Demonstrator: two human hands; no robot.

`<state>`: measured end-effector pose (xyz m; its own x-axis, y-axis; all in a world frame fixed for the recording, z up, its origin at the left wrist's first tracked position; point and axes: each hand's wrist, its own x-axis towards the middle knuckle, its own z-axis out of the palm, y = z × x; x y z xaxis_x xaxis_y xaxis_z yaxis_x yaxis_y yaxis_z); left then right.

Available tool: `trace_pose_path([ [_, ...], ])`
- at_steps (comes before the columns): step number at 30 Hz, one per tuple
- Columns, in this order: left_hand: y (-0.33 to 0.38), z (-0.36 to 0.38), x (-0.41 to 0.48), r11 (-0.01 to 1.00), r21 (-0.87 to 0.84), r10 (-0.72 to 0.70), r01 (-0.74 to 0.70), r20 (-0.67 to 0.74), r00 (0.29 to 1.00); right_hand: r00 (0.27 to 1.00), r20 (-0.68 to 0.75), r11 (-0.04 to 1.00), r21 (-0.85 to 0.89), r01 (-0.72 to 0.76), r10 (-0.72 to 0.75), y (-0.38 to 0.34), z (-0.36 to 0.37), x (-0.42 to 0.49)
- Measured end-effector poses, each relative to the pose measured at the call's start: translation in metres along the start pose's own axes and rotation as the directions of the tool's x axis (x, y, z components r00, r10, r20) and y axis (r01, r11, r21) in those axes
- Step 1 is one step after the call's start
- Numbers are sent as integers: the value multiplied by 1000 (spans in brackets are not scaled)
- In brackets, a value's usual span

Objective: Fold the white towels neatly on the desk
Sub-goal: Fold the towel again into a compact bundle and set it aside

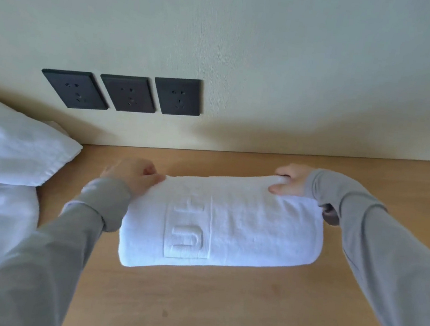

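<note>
A white towel [249,226] lies folded into a thick oblong on the wooden desk [217,312], with a raised woven logo panel on its top left of centre. My left hand [134,174] grips the towel's far left corner, fingers curled over the edge. My right hand [291,180] pinches the far right corner, thumb below and fingers on top. Both arms wear grey sleeves. The towel's far edge is slightly lifted between the two hands.
A heap of white linen [6,153] fills the desk's left side, reaching down past my left arm. Three dark wall sockets [125,93] sit in the pale wall behind the desk. Bare wood shows in front of and right of the towel.
</note>
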<state>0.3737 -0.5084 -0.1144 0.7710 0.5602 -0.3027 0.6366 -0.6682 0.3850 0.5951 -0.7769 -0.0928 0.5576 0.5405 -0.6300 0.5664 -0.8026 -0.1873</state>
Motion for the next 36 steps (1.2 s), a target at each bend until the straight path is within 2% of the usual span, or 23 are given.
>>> trace_pose_path([
  [3, 1, 18, 12, 992, 84, -80, 89, -105, 991, 999, -33, 1000, 22, -3, 3, 1, 12, 17],
  [5, -5, 25, 20, 966, 66, -246, 250, -63, 967, 994, -104, 998, 58, -18, 24, 6, 22, 24],
  [7, -14, 27, 28, 907, 9, -421, 421, 29, 906, 987, -160, 998, 68, -4, 15, 12, 30, 29],
  [8, -19, 28, 30, 882, -41, -465, 470, 86, 881, 985, -174, 997, 73, 10, 3, 14, 32, 31],
  [11, -32, 29, 30, 866, -214, -426, 453, 159, 890, 972, -234, 995, 87, 55, -33, 16, 33, 36],
  [13, -32, 35, 32, 864, -302, -402, 402, 66, 913, 963, -265, 994, 88, 62, -36, 17, 32, 39],
  [16, -25, 54, 34, 863, -308, -428, 401, -22, 904, 970, -243, 1000, 9, 20, -17, 16, 38, 47],
  [19, -29, 70, 39, 857, -282, -448, 431, 3, 894, 969, -243, 998, 29, 59, -51, 15, 51, 58],
  [23, -39, 77, 40, 840, -381, -423, 386, -14, 906, 948, -298, 994, -22, 112, -113, 16, 57, 63],
  [27, -43, 78, 36, 822, -436, -409, 366, -3, 913, 947, -304, 990, -123, 70, -105, 15, 49, 66],
  [29, -40, 74, 34, 814, -437, -411, 383, 34, 911, 962, -256, 992, -109, 64, -91, 12, 43, 67],
  [31, -30, 64, 33, 832, -378, -424, 406, 39, 905, 986, -159, 999, -23, 48, -51, 8, 37, 68],
  [33, -16, 52, 28, 904, -204, -397, 376, -74, 915, 997, -76, 999, 24, -26, 28, 5, 35, 65],
  [34, -7, 47, 23, 942, -65, -336, 330, -170, 926, 993, -90, 997, -19, -80, 78, 4, 36, 61],
  [35, 6, 45, 16, 963, 82, -227, 256, -261, 938, 978, -181, 987, -97, -126, 107, 2, 38, 54],
  [36, 22, 47, 6, 966, 210, -81, 152, -313, 946, 936, -337, 971, -172, -169, 104, -2, 42, 45],
])
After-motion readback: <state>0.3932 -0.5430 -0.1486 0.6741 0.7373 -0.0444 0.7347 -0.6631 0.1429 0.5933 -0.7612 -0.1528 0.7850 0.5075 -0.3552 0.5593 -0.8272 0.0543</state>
